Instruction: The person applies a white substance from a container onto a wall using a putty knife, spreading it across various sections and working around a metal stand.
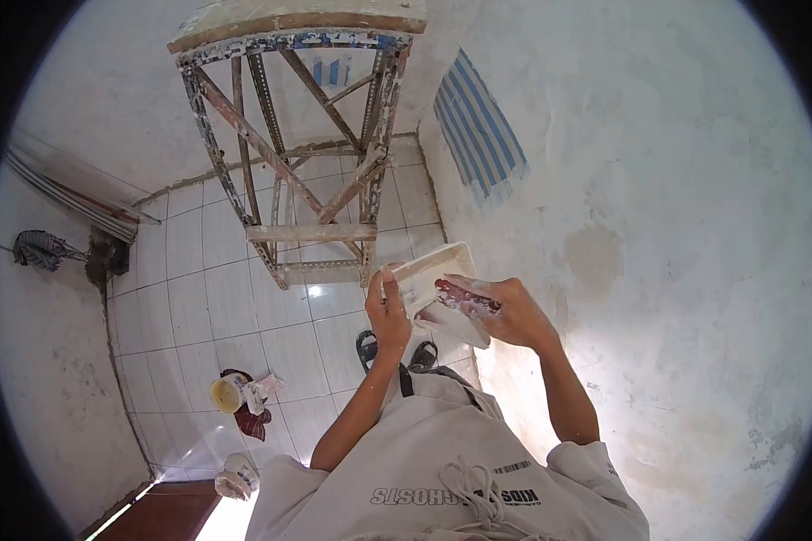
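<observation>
Between the left hand [388, 311] and the right hand [507, 314], a tray [429, 269], gripped at its left edge. In the right hand, a scraper [465, 299] laid against the tray's near side. Beyond the tray, a scaffold [307, 162] on the floor [189, 307]. Along the right, a wall [695, 225], with a cloth [478, 126] on it beside the scaffold's top. Under the hands, sandals [366, 347]; farther left, a bucket [228, 394] touching a rag [254, 420].

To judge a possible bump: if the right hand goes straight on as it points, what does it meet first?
Most likely the white tray held by the left hand; the red-handled scraper in the right hand seems to touch it.
</observation>
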Available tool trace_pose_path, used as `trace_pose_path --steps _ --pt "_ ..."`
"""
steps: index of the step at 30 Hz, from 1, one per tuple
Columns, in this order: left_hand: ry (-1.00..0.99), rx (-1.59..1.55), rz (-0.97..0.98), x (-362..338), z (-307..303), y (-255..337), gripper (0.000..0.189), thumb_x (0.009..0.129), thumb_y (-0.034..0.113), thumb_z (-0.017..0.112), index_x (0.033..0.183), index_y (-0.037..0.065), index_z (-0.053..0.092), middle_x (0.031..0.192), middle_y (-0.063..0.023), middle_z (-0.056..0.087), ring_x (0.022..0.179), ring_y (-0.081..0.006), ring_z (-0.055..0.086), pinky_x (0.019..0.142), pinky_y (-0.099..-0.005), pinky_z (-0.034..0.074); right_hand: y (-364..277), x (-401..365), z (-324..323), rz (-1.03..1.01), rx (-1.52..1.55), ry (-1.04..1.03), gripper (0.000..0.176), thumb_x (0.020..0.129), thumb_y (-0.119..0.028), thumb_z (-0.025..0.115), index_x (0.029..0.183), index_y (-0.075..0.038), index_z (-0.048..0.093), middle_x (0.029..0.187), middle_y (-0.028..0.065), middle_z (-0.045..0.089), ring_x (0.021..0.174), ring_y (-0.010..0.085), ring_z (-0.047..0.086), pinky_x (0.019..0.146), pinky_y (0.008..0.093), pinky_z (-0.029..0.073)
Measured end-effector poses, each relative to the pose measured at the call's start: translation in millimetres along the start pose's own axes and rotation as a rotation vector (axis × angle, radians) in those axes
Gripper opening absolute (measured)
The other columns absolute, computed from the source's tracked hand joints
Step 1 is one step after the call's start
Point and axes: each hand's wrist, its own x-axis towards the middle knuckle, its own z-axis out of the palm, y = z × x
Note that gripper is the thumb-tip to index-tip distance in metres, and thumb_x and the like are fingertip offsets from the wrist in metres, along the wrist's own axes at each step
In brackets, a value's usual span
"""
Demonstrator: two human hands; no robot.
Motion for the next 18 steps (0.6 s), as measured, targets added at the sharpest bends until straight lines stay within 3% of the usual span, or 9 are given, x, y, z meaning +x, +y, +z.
trace_pose_path --steps 4,7,11,13,17,18 --pt "-0.098 0.001 -0.086 -0.1 -5.1 11.0 0.041 0.1 0.034 0.04 0.1 -0.002 0.061 0.071 0.0007 0.048 0.063 -0.0075 0.038 0.056 -0.0232 0.034 11.9 1.6 -7.5 -0.087 -0.148 0.024 0.039 0.078 -0.009 0.063 0.117 -0.015 0.062 0.077 0.0176 0.063 0.067 0.0353 0.059 0.066 0.0394 0.048" --pt "-0.116 0.015 -0.039 3.2 -4.2 6.0 0.042 0.1 0.035 0.04 0.101 -0.002 0.061 0.072 0.0007 0.049 0.064 -0.007 0.039 0.057 -0.0227 0.035 4.1 2.8 -5.6 -0.244 -0.174 -0.049 0.047 0.073 -0.005 0.065 0.119 -0.012 0.061 0.077 0.018 0.062 0.068 0.0358 0.058 0.064 0.0381 0.048" --pt "-0.144 -0.004 -0.047 4.0 -6.0 6.9 0.042 0.1 0.036 0.04 0.1 -0.002 0.061 0.074 0.0009 0.051 0.066 -0.0074 0.04 0.061 -0.0226 0.036 5.1 -0.2 5.8 -0.3 -0.234 -0.154 0.049 0.069 0.0 0.063 0.116 -0.013 0.063 0.073 0.0159 0.058 0.069 0.0351 0.057 0.064 0.0409 0.047" --pt "-0.133 -0.048 -0.14 6.2 -9.1 2.3 0.043 0.099 0.037 0.042 0.1 -0.002 0.061 0.074 0.0012 0.051 0.068 -0.0081 0.041 0.063 -0.0233 0.038 13.3 -1.0 9.3 -0.384 -0.169 -0.124 0.048 0.067 0.004 0.061 0.112 -0.012 0.064 0.071 0.0146 0.056 0.069 0.0345 0.056 0.063 0.0421 0.046" --pt "-0.11 -0.082 -0.11 9.2 -12.6 -7.3 0.044 0.099 0.038 0.043 0.099 -0.001 0.061 0.074 0.0013 0.051 0.07 -0.0085 0.042 0.064 -0.0236 0.038 13.9 -1.2 6.7 -0.369 -0.152 -0.124 0.049 0.064 0.007 0.061 0.111 -0.009 0.064 0.071 0.015 0.057 0.069 0.0355 0.056 0.063 0.0422 0.047" --pt "-0.113 -0.065 -0.127 10.1 -14.5 -7.8 0.043 0.099 0.038 0.043 0.099 -0.001 0.062 0.075 0.0011 0.051 0.07 -0.0085 0.043 0.065 -0.0235 0.038 11.4 0.3 1.0 -0.33 -0.142 -0.137 0.04 0.065 0.005 0.061 0.104 -0.006 0.064 0.074 0.0147 0.059 0.072 0.0349 0.058 0.065 0.0427 0.048"
